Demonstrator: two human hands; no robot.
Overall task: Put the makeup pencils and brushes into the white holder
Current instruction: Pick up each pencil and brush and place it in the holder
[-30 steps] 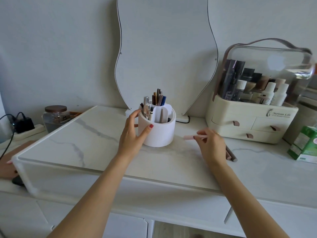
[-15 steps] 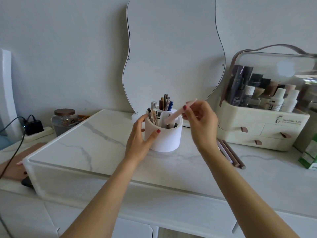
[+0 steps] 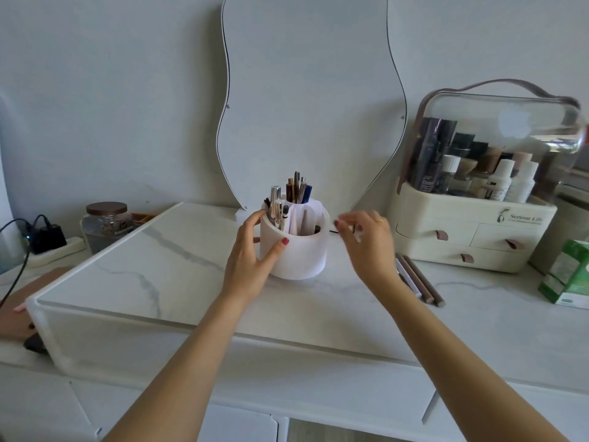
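Hands: left (image 3: 251, 260) grips round white holder (image 3: 294, 253), right (image 3: 366, 244) empty.

two hands: the left hand (image 3: 251, 261) and the right hand (image 3: 369, 247). one white holder (image 3: 294, 250) near the middle of the marble top (image 3: 159, 275). three pencils (image 3: 417, 282) lie loose toward its right edge. one lidded jar (image 3: 105, 226) off its left edge, one cosmetics organizer (image 3: 471, 237) at the back right, one green box (image 3: 567, 275) at the far right.
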